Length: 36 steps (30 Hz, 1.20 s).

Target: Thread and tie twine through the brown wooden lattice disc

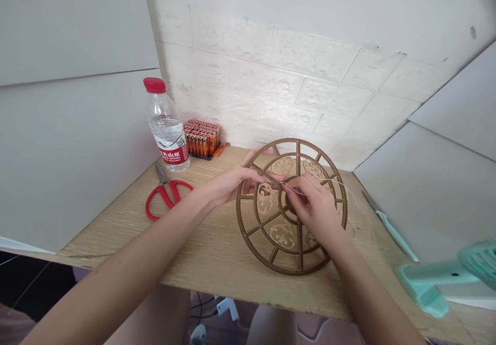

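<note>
The left hand [228, 186] grips an upright brown openwork wheel [298, 158] standing on the tabletop [116, 236]. The right hand [314, 213] pinches a pale thread [329, 179] against its hub.

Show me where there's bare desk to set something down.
Bare desktop lies in front of the red scissors, left of the round brown lattice wheel. A narrower strip runs between the wheel and the teal-handled knife. It's crowded in the back-left corner, around the water bottle and orange batteries, and at the wheel, where the left hand and right hand meet.
</note>
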### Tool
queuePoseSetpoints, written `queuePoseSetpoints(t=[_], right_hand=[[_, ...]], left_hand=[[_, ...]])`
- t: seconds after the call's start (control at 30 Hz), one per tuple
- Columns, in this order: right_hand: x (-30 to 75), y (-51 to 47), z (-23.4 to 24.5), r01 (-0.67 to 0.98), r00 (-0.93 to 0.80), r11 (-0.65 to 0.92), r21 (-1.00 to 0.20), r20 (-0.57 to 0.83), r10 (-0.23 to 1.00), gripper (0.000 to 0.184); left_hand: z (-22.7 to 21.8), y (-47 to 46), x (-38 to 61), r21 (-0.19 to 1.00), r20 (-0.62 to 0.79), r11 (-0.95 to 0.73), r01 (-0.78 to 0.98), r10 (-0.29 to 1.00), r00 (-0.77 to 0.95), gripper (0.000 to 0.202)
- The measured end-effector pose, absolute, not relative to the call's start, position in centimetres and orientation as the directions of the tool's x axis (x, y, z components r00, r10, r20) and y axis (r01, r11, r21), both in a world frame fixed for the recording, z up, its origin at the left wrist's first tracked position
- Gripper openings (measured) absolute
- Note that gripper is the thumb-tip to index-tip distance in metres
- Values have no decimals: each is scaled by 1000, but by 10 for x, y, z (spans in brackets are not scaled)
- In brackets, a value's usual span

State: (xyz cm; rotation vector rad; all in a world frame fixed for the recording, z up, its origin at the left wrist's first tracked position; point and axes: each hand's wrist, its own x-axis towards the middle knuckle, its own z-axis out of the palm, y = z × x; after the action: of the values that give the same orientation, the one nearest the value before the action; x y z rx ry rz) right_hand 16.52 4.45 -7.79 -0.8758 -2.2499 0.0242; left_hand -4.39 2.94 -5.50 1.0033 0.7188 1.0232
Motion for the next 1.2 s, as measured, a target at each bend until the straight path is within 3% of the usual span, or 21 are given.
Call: queuePoseSetpoints(t=[0.17, 0.4, 0.63, 0.77, 1.2], right_hand=[[165, 46, -81, 591, -529, 772, -236, 609, 591, 15], [167, 49, -81, 565, -513, 779, -272, 624, 590, 12], [172, 50, -71, 534, -471, 780, -326, 652, 594, 6], [171, 50, -72, 537, -494, 792, -290, 653, 574, 5], [168, 50, -77, 548, -477, 796, -257, 686, 550, 5]], left_hand=[[-55, 30, -40, 906, -60, 221, -360, 910, 409, 70], [-54, 29, -33, 891, -144, 267, -368, 934, 327, 75], [-59, 33, -37, 867, -166, 319, -383, 909, 383, 50], [-61, 33, -36, 874, -160, 308, -377, 913, 376, 43], [-57, 31, -35, 866, -139, 295, -404, 918, 372, 58]])
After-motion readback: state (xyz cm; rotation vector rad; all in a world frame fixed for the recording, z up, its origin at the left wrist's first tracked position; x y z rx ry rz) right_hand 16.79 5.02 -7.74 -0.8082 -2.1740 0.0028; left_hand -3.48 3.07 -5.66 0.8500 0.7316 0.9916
